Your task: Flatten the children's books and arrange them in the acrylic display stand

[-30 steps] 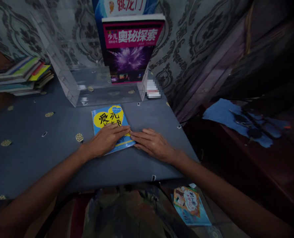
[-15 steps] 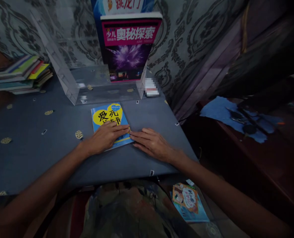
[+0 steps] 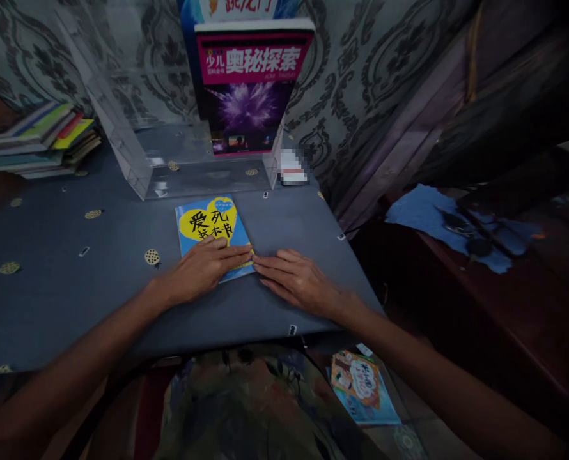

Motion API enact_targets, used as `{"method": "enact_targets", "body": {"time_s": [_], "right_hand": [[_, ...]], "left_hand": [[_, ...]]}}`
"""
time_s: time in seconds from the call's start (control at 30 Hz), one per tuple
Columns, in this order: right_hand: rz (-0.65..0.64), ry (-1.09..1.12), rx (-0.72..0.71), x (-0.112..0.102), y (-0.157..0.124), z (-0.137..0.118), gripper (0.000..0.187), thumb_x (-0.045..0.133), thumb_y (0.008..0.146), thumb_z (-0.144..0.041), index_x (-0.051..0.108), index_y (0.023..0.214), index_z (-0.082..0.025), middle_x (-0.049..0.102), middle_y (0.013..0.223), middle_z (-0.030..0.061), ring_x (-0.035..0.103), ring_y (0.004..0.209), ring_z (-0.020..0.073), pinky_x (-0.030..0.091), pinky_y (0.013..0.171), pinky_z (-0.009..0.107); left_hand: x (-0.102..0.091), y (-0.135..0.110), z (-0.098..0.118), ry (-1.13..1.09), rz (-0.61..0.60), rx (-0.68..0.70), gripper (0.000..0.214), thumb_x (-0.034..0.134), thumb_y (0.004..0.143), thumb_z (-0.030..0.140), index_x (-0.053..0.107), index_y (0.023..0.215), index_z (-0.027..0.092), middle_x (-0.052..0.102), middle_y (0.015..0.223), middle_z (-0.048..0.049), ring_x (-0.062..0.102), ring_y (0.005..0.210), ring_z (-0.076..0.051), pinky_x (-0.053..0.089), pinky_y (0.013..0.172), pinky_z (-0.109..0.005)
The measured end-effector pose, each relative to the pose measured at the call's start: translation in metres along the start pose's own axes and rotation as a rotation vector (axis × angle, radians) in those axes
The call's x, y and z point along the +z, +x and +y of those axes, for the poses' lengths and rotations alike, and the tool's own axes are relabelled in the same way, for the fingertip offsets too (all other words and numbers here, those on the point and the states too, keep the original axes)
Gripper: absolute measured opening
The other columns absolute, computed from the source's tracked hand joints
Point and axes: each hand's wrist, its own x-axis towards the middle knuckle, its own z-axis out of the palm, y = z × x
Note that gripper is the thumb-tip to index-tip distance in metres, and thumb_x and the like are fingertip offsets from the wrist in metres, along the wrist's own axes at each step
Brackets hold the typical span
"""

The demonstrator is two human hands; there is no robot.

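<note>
A small blue book (image 3: 185, 233) with a yellow heart and black characters on its cover lies closed on the dark grey tablecloth. My left hand (image 3: 210, 265) rests flat across its lower half, fingers stretched toward the right edge and covering part of the cover. At that right edge is my right hand (image 3: 296, 278), its fingers extended and their tips touching the book's side near my left fingertips. Whether the right thumb grips anything is hidden beneath the hand.
Behind the book stands a clear acrylic rack (image 3: 138, 172) holding a magenta and purple book (image 3: 250, 105) upright. A stack of books (image 3: 39, 144) sits at the left. Books (image 3: 366, 390) lie on the floor below, and a blue cloth (image 3: 419, 214) is off to the right.
The view has shifted very slightly. Slightly more of the cover's second line of characters shows above my left fingers. Both hands stay at the book's lower right.
</note>
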Motion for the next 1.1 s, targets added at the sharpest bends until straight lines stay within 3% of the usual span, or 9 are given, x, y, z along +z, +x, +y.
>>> {"method": "enact_targets", "body": {"time_s": [0.17, 0.47, 0.63, 0.87, 1.1], "right_hand": [[0.016, -0.038, -0.01, -0.001, -0.001, -0.002, 0.034, 0.046, 0.106, -0.027, 0.071, 0.123, -0.013, 0.075, 0.124, 0.011, 0.067, 0.095, 0.023, 0.057, 0.085, 0.039], [0.036, -0.014, -0.022, -0.004, -0.003, -0.009, 0.031, 0.048, 0.104, -0.022, 0.071, 0.123, -0.012, 0.075, 0.122, 0.0125, 0.067, 0.093, 0.0219, 0.057, 0.084, 0.039], [0.049, -0.023, -0.023, -0.005, -0.003, -0.01, 0.031, 0.048, 0.104, -0.022, 0.071, 0.122, -0.012, 0.075, 0.123, 0.0124, 0.067, 0.097, 0.0231, 0.056, 0.087, 0.04], [0.038, -0.108, 0.106, -0.002, 0.0, -0.037, 0.033, 0.047, 0.103, -0.02, 0.068, 0.127, -0.008, 0.074, 0.123, 0.015, 0.063, 0.094, 0.0253, 0.055, 0.084, 0.043], [0.032, -0.143, 0.213, 0.003, 0.003, -0.056, 0.033, 0.049, 0.1, -0.015, 0.068, 0.127, -0.006, 0.072, 0.127, 0.0176, 0.061, 0.095, 0.0281, 0.054, 0.085, 0.046]], "left_hand": [[0.001, -0.001, 0.002, 0.02, 0.008, -0.012, 0.051, 0.041, 0.1, 0.008, 0.055, 0.145, 0.027, 0.06, 0.148, -0.0022, 0.056, 0.111, -0.021, 0.042, 0.094, -0.037], [0.001, -0.007, 0.014, 0.137, 0.036, 0.034, 0.047, 0.048, 0.098, 0.008, 0.057, 0.143, 0.02, 0.063, 0.144, -0.0076, 0.059, 0.106, -0.02, 0.043, 0.09, -0.036], [-0.005, -0.008, 0.034, 0.28, 0.055, 0.011, 0.042, 0.045, 0.1, 0.008, 0.059, 0.139, 0.014, 0.065, 0.141, -0.0091, 0.061, 0.104, -0.02, 0.044, 0.086, -0.036], [0.005, -0.013, 0.084, 0.396, 0.114, -0.216, 0.044, 0.043, 0.096, 0.005, 0.06, 0.137, 0.005, 0.064, 0.141, -0.015, 0.065, 0.099, -0.022, 0.046, 0.081, -0.036], [0.016, -0.009, 0.099, 0.349, 0.129, -0.366, 0.047, 0.043, 0.095, 0.006, 0.06, 0.139, 0.007, 0.061, 0.144, -0.0152, 0.064, 0.099, -0.024, 0.047, 0.082, -0.037]]}}
